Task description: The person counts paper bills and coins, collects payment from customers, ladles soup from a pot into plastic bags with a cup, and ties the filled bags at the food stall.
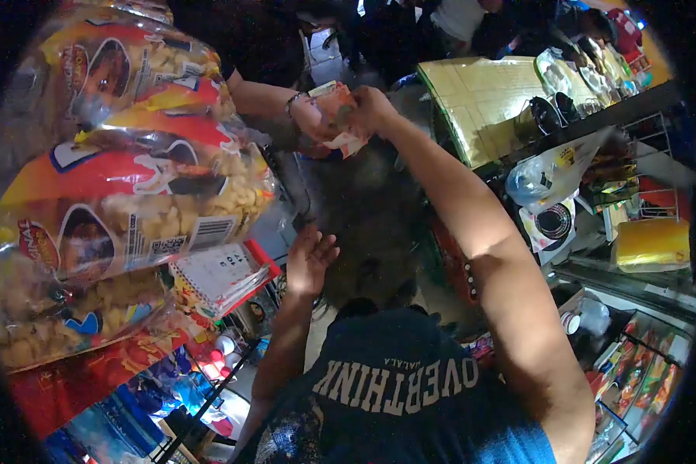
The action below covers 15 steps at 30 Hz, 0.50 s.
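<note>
Right hand (373, 110) pinches likely banknotes (335, 102) at another person's hand (308, 117), left hand (309, 261) open; mistimed release could drop them.

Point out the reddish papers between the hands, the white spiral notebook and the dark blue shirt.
Reddish papers (335, 104): head view, middle part.
White spiral notebook (224, 272): head view, top page.
Dark blue shirt (410, 433): head view, fabric below the lettering.

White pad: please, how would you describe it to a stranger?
Find the large snack bags at left. By their lower right edge, left of the open left hand, is the white pad. Unlike the bags, it is flat, with a red edge.
</note>
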Available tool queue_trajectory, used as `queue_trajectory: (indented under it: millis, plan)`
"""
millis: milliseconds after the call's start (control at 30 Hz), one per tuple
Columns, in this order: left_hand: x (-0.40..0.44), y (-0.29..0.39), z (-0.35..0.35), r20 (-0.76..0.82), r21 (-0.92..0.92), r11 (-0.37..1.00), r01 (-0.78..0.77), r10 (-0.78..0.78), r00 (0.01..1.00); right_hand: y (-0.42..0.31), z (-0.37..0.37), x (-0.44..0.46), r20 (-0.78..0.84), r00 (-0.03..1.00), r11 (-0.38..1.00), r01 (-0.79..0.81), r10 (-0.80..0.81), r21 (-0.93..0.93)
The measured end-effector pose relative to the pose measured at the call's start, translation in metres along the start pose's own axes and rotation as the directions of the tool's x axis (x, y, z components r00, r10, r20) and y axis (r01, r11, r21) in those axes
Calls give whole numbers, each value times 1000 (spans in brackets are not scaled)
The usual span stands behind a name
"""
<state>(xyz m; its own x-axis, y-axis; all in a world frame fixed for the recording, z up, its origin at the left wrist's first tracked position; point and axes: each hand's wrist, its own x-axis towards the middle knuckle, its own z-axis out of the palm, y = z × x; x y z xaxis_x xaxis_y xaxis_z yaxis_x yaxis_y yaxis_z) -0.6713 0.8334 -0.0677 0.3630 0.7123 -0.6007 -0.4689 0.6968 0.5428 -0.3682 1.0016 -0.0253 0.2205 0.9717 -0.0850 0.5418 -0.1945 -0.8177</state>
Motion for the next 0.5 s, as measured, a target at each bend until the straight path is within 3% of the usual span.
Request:
queue_trajectory:
  millis: [33, 167, 233, 300, 367, 433, 500]
  plan:
    - [-3, -2, -5, -3, 0, 1000, 0, 0, 1000, -1, 2, 2, 2, 1000, 998, 9, -9, -66]
    - [-15, -4, -11, -43, 22, 1000, -8, 9, 999, 8, 12, 6, 12, 1000, 999, 26, -25, -43]
    - [-16, -6, -11, -53, 57, 998, -4, 7, 999, 25, 16, 12, 75, 992, 960, 79, -102, 268]
    - [-12, -15, -25, 182, -101, 993, -59, 76, 980, -11, -2, -15, 83, 996, 951, -55, 31, 304]
    - [-3, -15, -25, 91, -8, 1000, 1, 0, 996, -16, -5, -27, 92, 980, 909, -197, 175, 368]
    - [12, -16, -28, 91, 36, 997, 75, -78, 993, -13, -11, -40, 48, 974, 894, -224, 223, 389]
    - [6, -16, -12, 91, 113, 993, 47, -57, 994, -8, -23, -59, -43, 973, 873, -181, 225, 454]
